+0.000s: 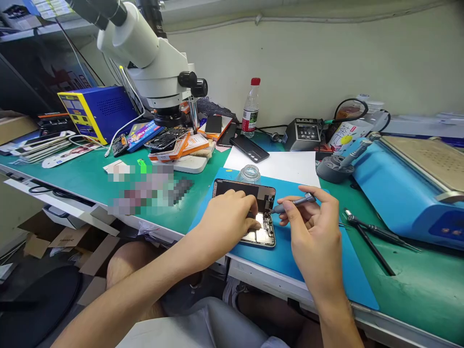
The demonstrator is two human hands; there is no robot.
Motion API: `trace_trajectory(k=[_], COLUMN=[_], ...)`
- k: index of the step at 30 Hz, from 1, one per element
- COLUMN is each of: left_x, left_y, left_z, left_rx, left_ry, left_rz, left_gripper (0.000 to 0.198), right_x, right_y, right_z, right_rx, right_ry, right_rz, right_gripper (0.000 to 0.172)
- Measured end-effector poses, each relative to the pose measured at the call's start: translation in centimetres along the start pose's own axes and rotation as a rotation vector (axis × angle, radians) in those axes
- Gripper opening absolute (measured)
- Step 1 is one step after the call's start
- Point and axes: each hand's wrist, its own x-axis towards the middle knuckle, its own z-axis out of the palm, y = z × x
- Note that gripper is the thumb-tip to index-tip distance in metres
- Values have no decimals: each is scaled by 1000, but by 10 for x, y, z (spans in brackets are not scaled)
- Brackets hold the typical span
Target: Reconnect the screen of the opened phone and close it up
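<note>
An opened phone [261,237] lies on the blue mat [357,275], its inner parts exposed and its screen [264,191] tilted up along the far side. My left hand [228,217] reaches across it, fingers bent and thumb on the phone's body; the fingertips are partly hidden. In my right hand [314,227] is a grey screwdriver [295,203], gripped between thumb and fingers. Its tip points at the right part of the phone, close to the inner parts. Just behind the screen stands a small glass jar [249,174].
A microscope [159,72] towers at the back left, above stacked phones and boxes. Behind the mat are white paper [286,164], a black phone [250,148] and a bottle [251,108]. Tweezers and tools [377,229] lie right, near a blue machine [406,186].
</note>
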Motion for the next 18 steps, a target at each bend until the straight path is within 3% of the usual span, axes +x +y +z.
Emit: trace_trajectory(k=[11, 18], left_x=[-10, -6], left_y=[-7, -9], left_z=[17, 21], left_rx=[5, -60], left_ry=[145, 115], left_rz=[91, 98], left_gripper=[13, 15], right_x=[-4, -4], right_y=[-1, 1], right_z=[0, -2], right_rx=[-50, -53], right_ry=[27, 11], right_rz=[5, 16], right_gripper=[40, 41])
